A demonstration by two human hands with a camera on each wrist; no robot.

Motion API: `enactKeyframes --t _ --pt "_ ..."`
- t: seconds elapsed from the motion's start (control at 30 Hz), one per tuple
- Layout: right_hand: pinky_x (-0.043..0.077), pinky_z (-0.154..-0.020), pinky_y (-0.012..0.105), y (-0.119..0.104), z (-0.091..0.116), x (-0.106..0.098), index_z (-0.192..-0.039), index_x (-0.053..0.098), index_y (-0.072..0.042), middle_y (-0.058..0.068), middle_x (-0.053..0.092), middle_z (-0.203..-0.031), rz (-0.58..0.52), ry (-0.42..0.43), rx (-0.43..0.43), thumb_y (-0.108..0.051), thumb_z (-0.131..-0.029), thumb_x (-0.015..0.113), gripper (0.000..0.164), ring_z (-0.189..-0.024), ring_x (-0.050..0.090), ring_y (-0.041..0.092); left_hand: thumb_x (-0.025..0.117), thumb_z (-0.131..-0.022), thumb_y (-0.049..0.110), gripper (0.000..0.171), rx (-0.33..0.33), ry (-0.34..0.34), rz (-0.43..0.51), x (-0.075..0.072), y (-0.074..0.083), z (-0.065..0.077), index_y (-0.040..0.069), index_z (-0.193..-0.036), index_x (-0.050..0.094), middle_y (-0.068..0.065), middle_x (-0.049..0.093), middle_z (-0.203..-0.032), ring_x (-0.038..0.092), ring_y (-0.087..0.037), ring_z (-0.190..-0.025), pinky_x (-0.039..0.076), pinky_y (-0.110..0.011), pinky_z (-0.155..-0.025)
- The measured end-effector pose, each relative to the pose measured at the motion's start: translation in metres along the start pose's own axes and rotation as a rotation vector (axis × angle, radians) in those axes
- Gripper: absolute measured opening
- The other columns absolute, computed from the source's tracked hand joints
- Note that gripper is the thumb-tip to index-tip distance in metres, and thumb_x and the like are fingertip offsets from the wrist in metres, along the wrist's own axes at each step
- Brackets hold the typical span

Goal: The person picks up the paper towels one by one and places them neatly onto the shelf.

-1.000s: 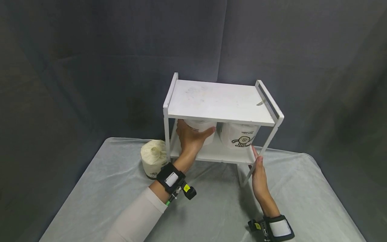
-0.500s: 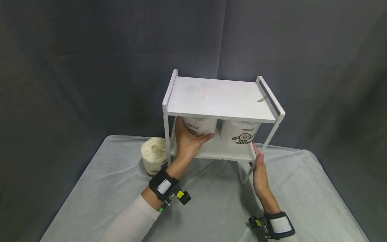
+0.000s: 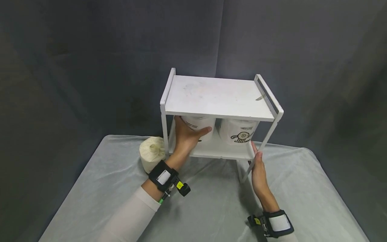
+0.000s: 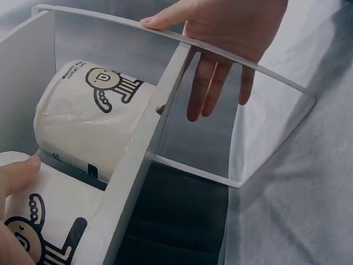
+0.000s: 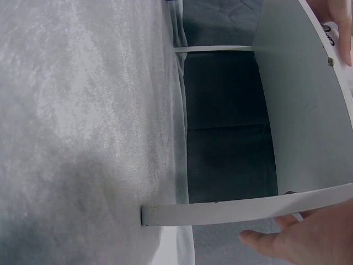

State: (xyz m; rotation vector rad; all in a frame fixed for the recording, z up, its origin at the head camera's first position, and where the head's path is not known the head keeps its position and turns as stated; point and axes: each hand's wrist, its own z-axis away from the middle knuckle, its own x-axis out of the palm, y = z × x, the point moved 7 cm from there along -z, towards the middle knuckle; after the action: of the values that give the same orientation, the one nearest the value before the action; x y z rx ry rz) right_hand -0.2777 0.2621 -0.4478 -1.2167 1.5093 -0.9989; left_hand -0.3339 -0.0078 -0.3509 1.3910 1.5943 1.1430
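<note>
A white two-tier rack (image 3: 220,95) stands on the cloth-covered table, with two wrapped toilet rolls on its lower shelf. My left hand (image 3: 186,136) grips the left toilet roll (image 3: 203,123), thumb across its front and fingers at its left side. Beside it sits the right toilet roll (image 3: 239,131), its printed cartoon figure facing out. At the rack's right front leg is my right hand (image 3: 259,173). In the left wrist view, that right hand (image 4: 231,33) rests its thumb on the leg, its fingers extending straight beyond it. The upper shelf hides the rolls' tops.
Left of the rack, a third wrapped toilet roll (image 3: 152,151) stands on the grey-white tablecloth (image 3: 99,201), partly behind the rack's leg and my left wrist. A dark curtain (image 3: 121,67) hangs behind the table.
My left hand dips slightly and rises again on the left roll; its printed figure, partly visible half a second ago, is now mostly covered. The right hand stays at the leg.
</note>
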Motion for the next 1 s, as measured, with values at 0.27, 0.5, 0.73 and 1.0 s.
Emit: enactKeyframes --t 0.27,0.5,0.73,1.0 --pt "-0.003 -0.129 0.061 -0.001 -0.001 -0.001 -0.171 0.014 -0.015 0.007 0.010 -0.178 -0.020 0.012 -0.021 -0.058 -0.112 0.008 0.073 -0.164 0.002 0.030 0.098 -0.073 0.013 0.125 -0.054 0.058 -0.060 0.006 -0.003 -0.006 0.016 -0.165 0.014 -0.013 0.031 -0.161 0.027 -0.026 -0.153 0.018 -0.047 -0.128" --pt "-0.001 -0.129 0.064 0.001 0.001 0.000 -0.171 0.013 -0.018 0.006 0.011 -0.178 -0.017 0.003 -0.003 -0.058 -0.112 0.007 0.072 -0.164 0.003 0.030 0.098 -0.073 0.020 0.123 -0.118 0.104 -0.173 0.014 -0.007 -0.009 0.014 -0.165 0.016 -0.016 0.029 -0.161 0.027 -0.030 -0.153 0.022 -0.050 -0.127" --pt "-0.001 -0.129 0.062 0.002 0.001 0.000 -0.171 0.014 -0.016 0.008 0.010 -0.178 -0.028 0.009 -0.008 -0.059 -0.112 0.008 0.073 -0.164 0.003 0.031 0.097 -0.075 0.024 0.119 -0.149 0.132 -0.187 0.018 -0.009 -0.010 0.013 -0.164 0.019 -0.016 0.031 -0.159 0.029 -0.031 -0.149 0.026 -0.050 -0.125" --pt "0.001 -0.130 0.058 0.002 0.000 0.001 -0.171 0.013 -0.012 0.008 0.010 -0.178 -0.047 0.008 -0.027 -0.059 -0.112 0.009 0.075 -0.164 0.004 0.030 0.096 -0.076 0.024 0.117 -0.164 0.160 -0.190 0.020 -0.009 -0.011 0.012 -0.164 0.020 -0.017 0.032 -0.157 0.030 -0.031 -0.148 0.027 -0.049 -0.124"
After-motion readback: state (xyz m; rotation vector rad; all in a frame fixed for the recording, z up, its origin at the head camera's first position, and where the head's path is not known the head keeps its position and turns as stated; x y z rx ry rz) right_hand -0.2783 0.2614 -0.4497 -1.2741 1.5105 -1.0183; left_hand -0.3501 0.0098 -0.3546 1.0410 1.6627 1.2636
